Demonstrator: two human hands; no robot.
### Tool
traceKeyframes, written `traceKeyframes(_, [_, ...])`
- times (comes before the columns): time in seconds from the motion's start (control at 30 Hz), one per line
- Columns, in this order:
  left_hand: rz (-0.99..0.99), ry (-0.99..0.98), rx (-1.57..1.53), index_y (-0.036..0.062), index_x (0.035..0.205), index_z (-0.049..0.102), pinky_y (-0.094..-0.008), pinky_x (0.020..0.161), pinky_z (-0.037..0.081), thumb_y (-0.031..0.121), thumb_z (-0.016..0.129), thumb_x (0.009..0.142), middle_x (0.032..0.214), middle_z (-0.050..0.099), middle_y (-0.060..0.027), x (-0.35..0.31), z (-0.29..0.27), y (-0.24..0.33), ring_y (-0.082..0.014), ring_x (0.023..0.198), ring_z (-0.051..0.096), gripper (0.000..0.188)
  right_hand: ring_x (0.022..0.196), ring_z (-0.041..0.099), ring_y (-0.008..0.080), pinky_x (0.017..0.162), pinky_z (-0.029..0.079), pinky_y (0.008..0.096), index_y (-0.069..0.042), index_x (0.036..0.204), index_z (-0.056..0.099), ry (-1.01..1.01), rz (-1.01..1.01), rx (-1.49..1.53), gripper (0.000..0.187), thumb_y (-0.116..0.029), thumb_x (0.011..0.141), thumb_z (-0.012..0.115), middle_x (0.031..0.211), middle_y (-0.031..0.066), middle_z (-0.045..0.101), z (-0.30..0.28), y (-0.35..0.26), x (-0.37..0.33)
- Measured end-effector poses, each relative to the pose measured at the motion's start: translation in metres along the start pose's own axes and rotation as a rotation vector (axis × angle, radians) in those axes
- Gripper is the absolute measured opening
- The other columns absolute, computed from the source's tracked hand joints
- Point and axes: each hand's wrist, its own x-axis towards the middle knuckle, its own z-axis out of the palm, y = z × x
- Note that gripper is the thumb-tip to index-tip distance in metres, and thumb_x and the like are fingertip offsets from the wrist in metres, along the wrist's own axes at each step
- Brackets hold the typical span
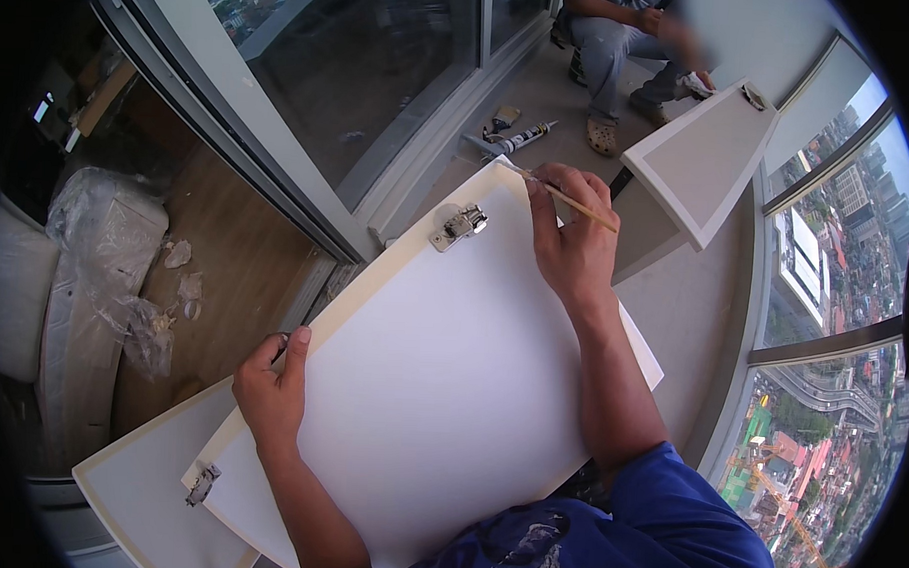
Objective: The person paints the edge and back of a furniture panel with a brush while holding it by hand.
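Observation:
A white cabinet door [442, 354] with a cream tape-like band along its edges lies tilted in front of me. Two metal hinges, an upper hinge [462, 226] and a lower hinge [203, 485], sit along its left edge. My left hand [273, 383] grips that edge between them, thumb on top; its other fingers are partly hidden. Pinched in my right hand [576, 233] is a thin paintbrush [589, 213] with a wooden handle. Its tip is at the door's far corner, too small to tell whether it touches.
Another white panel [148, 464] lies under the door at lower left. A caulking gun [528, 136] and a wide brush [505, 117] rest on the floor ahead. Beyond, a co-worker [608, 59] sits near another white door panel [699, 162]. Windows [830, 417] line the right; a sliding door frame [250, 127] stands left.

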Motion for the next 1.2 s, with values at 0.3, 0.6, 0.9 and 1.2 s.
traceKeyframes(0.3, [-0.005,0.002,0.011,-0.0019,0.093,0.077,-0.0443,0.075,0.053,0.052,0.077,0.098,0.080,0.074,-0.0184,0.000,0.000,-0.001,-0.0360,0.075,0.069,0.054,0.098,0.071,0.0297,0.101,0.051,0.0424,-0.010,0.120,0.072,-0.019,0.081,0.138,0.018,-0.005,0.104,0.066,0.105,0.0080,0.079,0.003,-0.001,0.001])
traceKeyframes(0.6, [0.011,-0.001,0.035,-0.0039,0.099,0.079,-0.0442,0.073,0.054,0.054,0.075,0.098,0.082,0.074,-0.0210,0.000,0.001,0.004,-0.0363,0.076,0.070,0.058,0.110,0.066,0.0301,0.100,0.052,0.0421,-0.009,0.126,0.069,-0.250,0.014,0.112,0.021,-0.008,0.109,0.057,0.114,0.0108,0.073,0.001,0.005,0.029])
traceKeyframes(0.9, [0.034,0.001,0.014,-0.0037,0.097,0.079,-0.0456,0.071,0.055,0.053,0.077,0.097,0.082,0.075,-0.0219,0.000,-0.003,0.002,-0.0388,0.075,0.073,0.057,0.121,0.061,0.0314,0.107,0.049,0.0432,-0.008,0.124,0.070,-0.537,-0.189,0.019,0.020,-0.010,0.109,0.057,0.119,0.0118,0.072,0.012,0.035,0.057])
traceKeyframes(1.2, [0.077,0.030,-0.015,-0.0032,0.096,0.079,-0.0461,0.072,0.055,0.051,0.078,0.096,0.082,0.075,-0.0218,0.000,-0.002,0.002,-0.0394,0.076,0.073,0.054,0.122,0.059,0.0293,0.110,0.043,0.0453,-0.010,0.120,0.071,-0.522,-0.151,0.033,0.017,-0.012,0.109,0.058,0.117,0.0094,0.071,0.011,0.022,0.052])
